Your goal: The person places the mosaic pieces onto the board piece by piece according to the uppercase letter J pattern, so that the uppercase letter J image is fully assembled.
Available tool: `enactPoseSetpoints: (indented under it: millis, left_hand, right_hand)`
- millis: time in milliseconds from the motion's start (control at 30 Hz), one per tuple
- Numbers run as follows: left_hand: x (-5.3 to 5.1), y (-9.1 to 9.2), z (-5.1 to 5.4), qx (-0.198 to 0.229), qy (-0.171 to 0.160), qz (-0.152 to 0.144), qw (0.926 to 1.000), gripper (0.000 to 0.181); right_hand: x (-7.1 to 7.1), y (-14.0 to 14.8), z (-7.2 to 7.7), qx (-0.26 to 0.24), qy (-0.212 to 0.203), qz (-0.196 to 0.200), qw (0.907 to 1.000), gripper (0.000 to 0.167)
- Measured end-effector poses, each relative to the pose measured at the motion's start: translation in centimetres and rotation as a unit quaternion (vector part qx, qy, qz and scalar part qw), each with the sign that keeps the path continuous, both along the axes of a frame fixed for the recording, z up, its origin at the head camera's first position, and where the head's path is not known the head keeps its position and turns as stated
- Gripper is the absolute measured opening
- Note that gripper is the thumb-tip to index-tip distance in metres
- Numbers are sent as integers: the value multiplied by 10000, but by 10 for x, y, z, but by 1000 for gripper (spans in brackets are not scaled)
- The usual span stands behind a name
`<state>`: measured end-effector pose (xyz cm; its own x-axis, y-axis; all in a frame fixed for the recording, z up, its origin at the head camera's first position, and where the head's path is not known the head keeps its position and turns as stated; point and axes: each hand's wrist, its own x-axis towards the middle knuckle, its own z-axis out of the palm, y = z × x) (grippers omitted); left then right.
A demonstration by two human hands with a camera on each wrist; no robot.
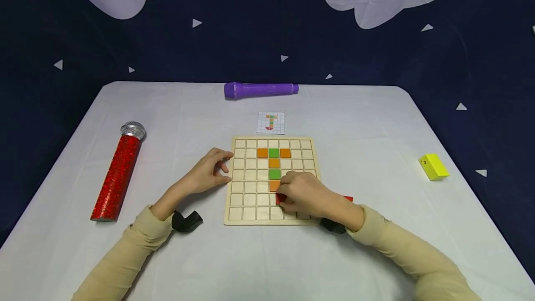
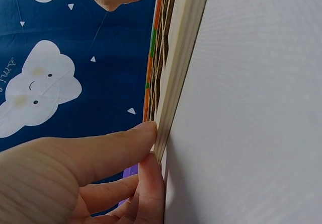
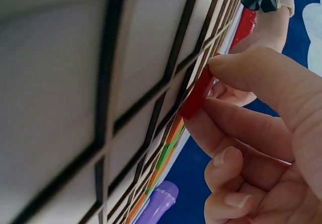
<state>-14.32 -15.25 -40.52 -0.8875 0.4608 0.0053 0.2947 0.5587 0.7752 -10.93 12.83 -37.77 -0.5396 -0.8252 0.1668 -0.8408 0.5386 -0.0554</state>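
A square wooden grid board (image 1: 250, 199) lies flat on the table. Orange and green tiles (image 1: 274, 174) fill a T-shaped line of its cells, one row across and a column down. My right hand (image 1: 304, 193) pinches a red tile (image 3: 198, 93) between thumb and fingertips, low on the board just under the column. The tile stands tilted in the right wrist view. At the board's left edge my left hand (image 1: 205, 171) rests its thumb and fingertips against the side, fingers loosely bent. Above the board lies a small card (image 1: 270, 122) with a coloured J-shaped grid pattern.
A purple microphone (image 1: 261, 90) lies at the table's far edge, a red glittery microphone (image 1: 119, 173) to the left. On the right sits a yellow block (image 1: 433, 167). Another red piece (image 1: 348, 198) shows partly behind my right wrist. Black straps with mounts sit at both wrists.
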Motion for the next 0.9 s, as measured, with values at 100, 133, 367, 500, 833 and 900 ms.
enactPoseSetpoints:
  millis: [100, 133, 367, 500, 833, 900]
  left_hand:
    - [0, 0, 0, -11, -6, 17, 10000, 61]
    - [0, 0, 0, -24, -4, 10, 10000, 61]
    - [0, -1, -1, 24, -8, 14, 10000, 60]
    - [-1, -1, -1, 71, -29, 4, 10000, 60]
    - [-1, 0, -1, 106, -26, 15, 9999, 59]
    - [-1, -1, -1, 115, -27, 12, 9999, 59]
  right_hand:
    - [0, -3, 1, 158, -33, -9, 9999, 8]
    - [0, -4, 2, 208, -48, -18, 9998, 8]
    - [2, -9, 4, 314, -31, -5, 9995, 11]
    - [2, -10, 3, 366, 43, 59, 9993, 12]
    - [2, -13, 4, 215, -102, -34, 9997, 10]
    - [2, -12, 4, 193, -121, -73, 9997, 9]
